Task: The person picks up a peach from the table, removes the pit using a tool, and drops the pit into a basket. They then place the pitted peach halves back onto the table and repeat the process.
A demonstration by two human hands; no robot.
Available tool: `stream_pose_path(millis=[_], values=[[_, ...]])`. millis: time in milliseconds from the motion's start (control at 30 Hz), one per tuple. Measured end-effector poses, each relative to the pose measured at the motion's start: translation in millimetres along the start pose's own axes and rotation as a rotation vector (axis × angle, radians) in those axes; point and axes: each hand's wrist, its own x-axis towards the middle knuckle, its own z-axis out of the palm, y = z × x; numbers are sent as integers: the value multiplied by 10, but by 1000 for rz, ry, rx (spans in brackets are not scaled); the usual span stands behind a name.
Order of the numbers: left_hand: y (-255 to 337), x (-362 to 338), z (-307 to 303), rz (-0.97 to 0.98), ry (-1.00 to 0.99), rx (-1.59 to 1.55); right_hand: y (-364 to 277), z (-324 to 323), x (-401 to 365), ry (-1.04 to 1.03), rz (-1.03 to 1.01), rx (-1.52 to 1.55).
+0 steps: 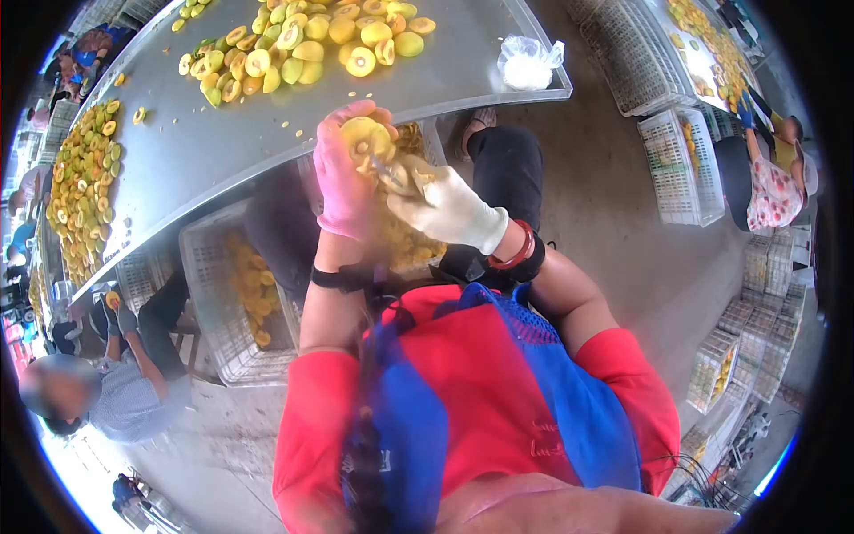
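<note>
head view: my left hand (347, 182), in a pink glove, is closed around a halved yellow fruit (366, 138), cut face towards me, held in the air just off the near edge of the steel worktop (222, 142). my right hand (449, 212), in a white glove, is curled tight about a small tool (394, 174) whose tip meets the fruit; the tool is too blurred to make out further. a heap of cut fruit (302, 40) lies on the worktop beyond, with a clear plastic bag (527, 64) at its corner. a white crate (209, 258) of fruit sits below. a co-worker (769, 187) sits well apart at right.
</note>
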Motion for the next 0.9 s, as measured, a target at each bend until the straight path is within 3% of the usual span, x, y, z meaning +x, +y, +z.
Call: stream_pose_path(millis=[100,133,367,667,767,900], values=[[15,8,-51,4,8,-10,-39,-28,-14,-36,60,-62],[17,-7,-29,22,15,1,21,-15,0,40,-49,-134],[32,-101,2,122,-46,233,-17,-10,26,96,31,-191],[71,-159,213,82,131,80,17,97,-3,27,27,18],[54,-173,203,112,128,96,43,98,-17,-65,134,76],[87,-180,192,60,122,94,82,123,-70,-62,66,-172]])
